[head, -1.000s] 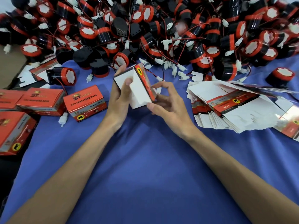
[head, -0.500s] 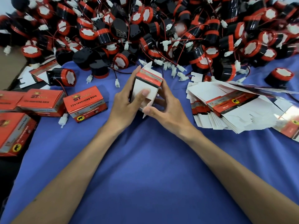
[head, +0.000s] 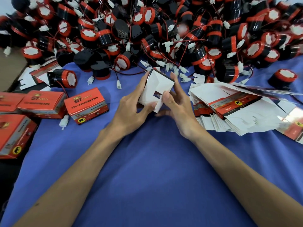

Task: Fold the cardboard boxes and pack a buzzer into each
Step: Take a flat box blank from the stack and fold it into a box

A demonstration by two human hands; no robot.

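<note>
A small cardboard box (head: pixel 155 86), white side toward me, is held just above the blue cloth at the middle of the table. My left hand (head: pixel 131 108) grips its left side, thumb on the lower white flap. My right hand (head: pixel 177 105) grips the right side, thumb pressing a loose white flap at the bottom. A big heap of black-and-red buzzers (head: pixel 164 33) with red wires and white plugs fills the far side. One buzzer (head: pixel 65 78) lies apart at the left. A fanned stack of flat boxes (head: pixel 237 110) lies to the right.
Several folded red boxes (head: pixel 86 104) stand at the left edge, with a loose white plug (head: pixel 64 124) beside them. Another lone buzzer (head: pixel 283 78) sits far right. Blue cloth (head: pixel 155 169) covers the table near me, between my forearms. A brown surface (head: pixel 9 69) shows at far left.
The box has been turned in my hands: its red end faced up before, now its white flaps face me. My right thumb has moved onto a bottom flap.
</note>
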